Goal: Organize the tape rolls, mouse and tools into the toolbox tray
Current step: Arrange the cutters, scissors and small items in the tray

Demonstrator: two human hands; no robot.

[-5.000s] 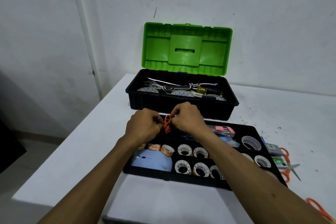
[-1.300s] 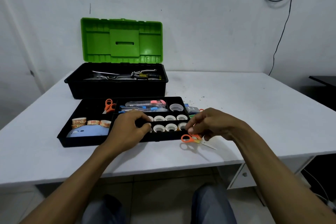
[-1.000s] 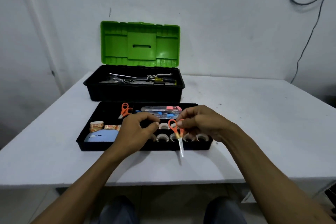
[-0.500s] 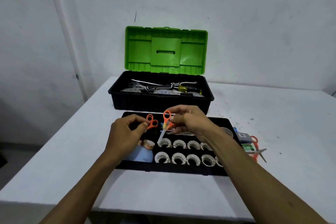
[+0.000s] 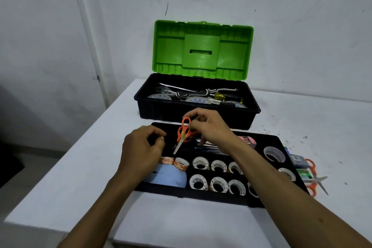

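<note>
The black toolbox tray (image 5: 211, 197) lies on the white table in front of me. My right hand (image 5: 209, 127) pinches a pair of orange scissors (image 5: 184, 133) by the handle, blades pointing down-left over the tray's back left compartment. My left hand (image 5: 143, 147) hovers beside them with curled fingers and holds nothing. Several white tape rolls (image 5: 199, 182) stand in the tray's middle cells. Two brown printed tape rolls (image 5: 181, 164) sit behind a blue mouse (image 5: 169, 177). A clear tape roll (image 5: 273, 154) is at the tray's right end.
The black toolbox (image 5: 197, 110) stands behind the tray with its green lid (image 5: 201, 46) up and tools inside. More orange scissors (image 5: 314, 179) and two small boxes (image 5: 298, 160) lie on the table right of the tray. The table's left edge is close.
My right hand carried the scissors from the table's right side to the tray's back left. My left hand let go of the orange handle it pinched half a second ago.
</note>
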